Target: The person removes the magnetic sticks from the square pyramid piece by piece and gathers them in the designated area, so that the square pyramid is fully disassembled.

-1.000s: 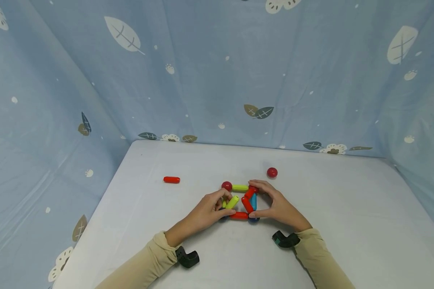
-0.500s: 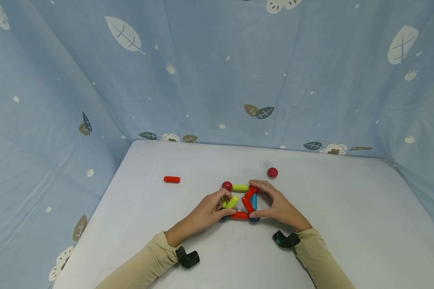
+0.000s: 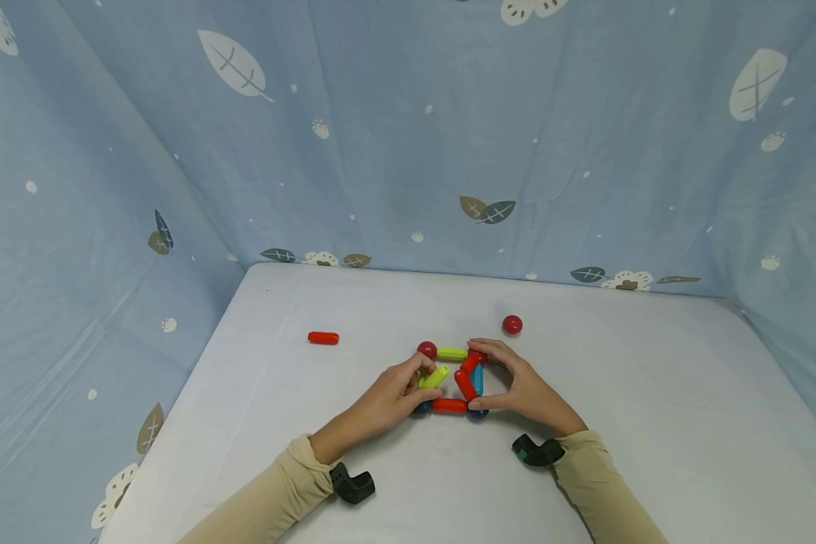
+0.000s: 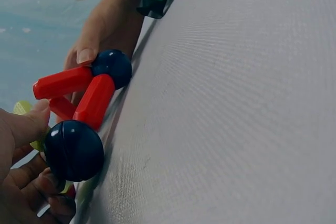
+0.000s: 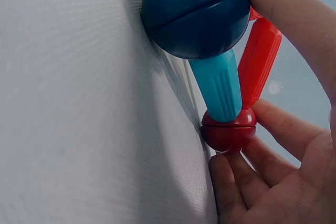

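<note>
A four-cornered frame of balls and sticks lies on the table. At its corners are a dark blue ball (image 3: 422, 409), another dark blue ball (image 5: 197, 14), a red ball (image 3: 426, 350) and a second red ball (image 5: 229, 132). My left hand (image 3: 389, 393) pinches a yellow-green stick (image 3: 436, 376) that slants up over the frame's left side. My right hand (image 3: 530, 393) grips the right side, thumb on the near blue ball, fingers at the far red ball. Between these two balls runs a light blue stick (image 5: 218, 85). Two red sticks (image 3: 465, 385) rise from them and meet.
A loose red stick (image 3: 323, 338) lies to the left on the white table (image 3: 653, 393). Behind the frame, to the right, sits a loose red ball (image 3: 512, 325). A blue patterned curtain (image 3: 394, 151) borders the table at the back and sides.
The left thumb has shifted up a little, and the yellow-green stick tilts slightly flatter. More of the near left blue ball shows. The right hand stays in place.
</note>
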`<state>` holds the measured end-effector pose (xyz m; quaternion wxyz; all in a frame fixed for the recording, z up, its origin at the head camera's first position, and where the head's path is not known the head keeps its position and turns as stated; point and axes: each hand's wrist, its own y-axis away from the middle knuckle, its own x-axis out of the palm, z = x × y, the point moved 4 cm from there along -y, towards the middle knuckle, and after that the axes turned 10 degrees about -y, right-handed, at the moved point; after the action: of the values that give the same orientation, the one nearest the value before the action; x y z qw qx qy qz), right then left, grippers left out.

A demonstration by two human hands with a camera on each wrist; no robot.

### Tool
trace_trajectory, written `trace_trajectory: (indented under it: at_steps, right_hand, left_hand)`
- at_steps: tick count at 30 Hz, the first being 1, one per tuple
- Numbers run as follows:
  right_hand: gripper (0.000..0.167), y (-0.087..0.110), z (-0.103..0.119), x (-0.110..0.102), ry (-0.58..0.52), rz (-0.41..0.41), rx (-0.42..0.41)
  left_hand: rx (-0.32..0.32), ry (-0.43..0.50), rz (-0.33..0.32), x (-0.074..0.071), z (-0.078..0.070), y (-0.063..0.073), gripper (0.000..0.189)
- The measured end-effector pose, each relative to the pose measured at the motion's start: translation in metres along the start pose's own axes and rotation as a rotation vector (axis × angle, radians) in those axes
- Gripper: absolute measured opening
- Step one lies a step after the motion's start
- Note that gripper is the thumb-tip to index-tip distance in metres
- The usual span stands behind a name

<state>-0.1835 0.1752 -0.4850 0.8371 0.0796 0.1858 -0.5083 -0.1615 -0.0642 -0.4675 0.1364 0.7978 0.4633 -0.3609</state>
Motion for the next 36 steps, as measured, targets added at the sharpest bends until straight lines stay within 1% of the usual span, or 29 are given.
trace_trajectory:
  at_steps: [8, 12, 16, 18, 20, 23, 26, 31, 36]
  right_hand:
    - [0.088, 0.0, 0.0, 0.0, -0.004, -0.001, -0.002]
    - [0.088, 0.001, 0.0, 0.0, -0.009, 0.001, -0.001]
    - [0.088, 0.001, 0.001, -0.001, -0.012, -0.002, -0.001]
    - [0.088, 0.0, 0.001, 0.0, -0.012, -0.005, 0.001]
    - [0.088, 0.0, 0.001, 0.0, -0.016, -0.006, 0.001]
    - [0.089, 0.001, 0.001, 0.001, -0.027, -0.007, 0.009]
    - [0.089, 0.002, 0.0, 0.002, -0.033, -0.003, 0.013]
    - [0.088, 0.002, -0.001, 0.001, -0.021, -0.005, 0.017]
    - [0.089, 0.001, -0.002, 0.0, -0.006, -0.007, 0.016]
  left_hand:
    - [-0.013, 0.021, -0.005, 0.0, 0.001, -0.001, 0.026]
    - [-0.02, 0.053, 0.001, -0.001, 0.002, -0.002, 0.026]
    - [-0.034, 0.098, -0.006, -0.01, 0.003, -0.003, 0.028]
    - [-0.051, 0.113, -0.018, -0.017, 0.004, -0.004, 0.028]
    - [-0.064, 0.108, -0.043, -0.027, 0.006, -0.004, 0.027]
    - [-0.085, 0.063, -0.097, -0.042, 0.011, -0.002, 0.024]
    - [-0.097, -0.005, -0.141, -0.057, 0.018, 0.0, 0.023]
    - [-0.138, -0.114, -0.164, -0.079, 0.032, 0.008, 0.021]
    - [-0.187, -0.211, -0.186, -0.1, 0.054, 0.024, 0.02]
